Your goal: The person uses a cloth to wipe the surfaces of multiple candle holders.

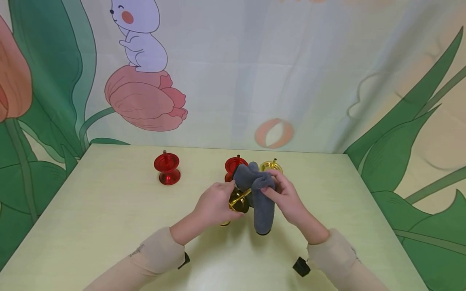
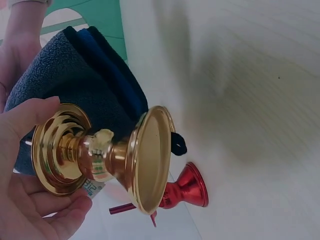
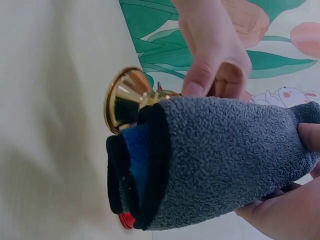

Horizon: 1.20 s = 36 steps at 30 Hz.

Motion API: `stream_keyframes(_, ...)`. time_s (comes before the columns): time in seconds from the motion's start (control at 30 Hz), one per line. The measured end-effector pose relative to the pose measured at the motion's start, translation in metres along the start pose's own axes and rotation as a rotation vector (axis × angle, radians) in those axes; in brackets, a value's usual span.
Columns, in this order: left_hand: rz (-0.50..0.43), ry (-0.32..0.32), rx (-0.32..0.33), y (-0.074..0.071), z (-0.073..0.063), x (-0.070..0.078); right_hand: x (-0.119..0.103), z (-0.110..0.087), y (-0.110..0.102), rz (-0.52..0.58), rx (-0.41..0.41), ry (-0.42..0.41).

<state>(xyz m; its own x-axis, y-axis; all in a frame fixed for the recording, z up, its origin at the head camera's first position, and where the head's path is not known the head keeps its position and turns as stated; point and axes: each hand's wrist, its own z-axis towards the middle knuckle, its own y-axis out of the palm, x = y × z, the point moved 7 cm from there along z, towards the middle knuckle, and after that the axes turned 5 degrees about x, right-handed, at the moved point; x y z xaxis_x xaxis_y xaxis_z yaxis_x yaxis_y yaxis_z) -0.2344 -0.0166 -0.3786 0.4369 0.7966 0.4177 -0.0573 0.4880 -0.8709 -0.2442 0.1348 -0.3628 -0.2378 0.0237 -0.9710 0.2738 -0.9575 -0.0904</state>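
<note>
My left hand grips a shiny gold candle holder by its dished top. In the left wrist view the holder lies tilted sideways, its flared base facing right and away from my palm. My right hand pinches a grey cloth with dark edging and a blue underside. The cloth hangs folded from my fingers, close beside the gold holder. In the right wrist view the cloth covers part of the holder, and the gold base shows past its edge.
A red candle holder stands upright at the back left of the table. Behind the cloth are another red holder and a gold one, both partly hidden. A printed curtain hangs along the table's far edge.
</note>
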Motion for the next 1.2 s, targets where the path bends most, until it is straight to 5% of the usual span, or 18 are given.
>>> stream_keyframes(0.33,0.061,0.055,0.034,-0.003,-0.002,0.013,0.012,-0.003,0.015,-0.155,-0.040,0.051)
stream_keyframes(0.57,0.154,0.128,0.113,-0.003,-0.007,0.016,0.018,-0.005,0.011,-0.333,0.080,0.062)
stream_keyframes(0.8,0.111,0.151,0.254,-0.011,-0.013,0.016,0.012,-0.007,0.005,-0.254,0.207,-0.018)
stream_keyframes(1.2,0.064,0.177,0.292,-0.015,-0.016,0.010,0.008,-0.007,0.003,-0.153,0.190,0.005)
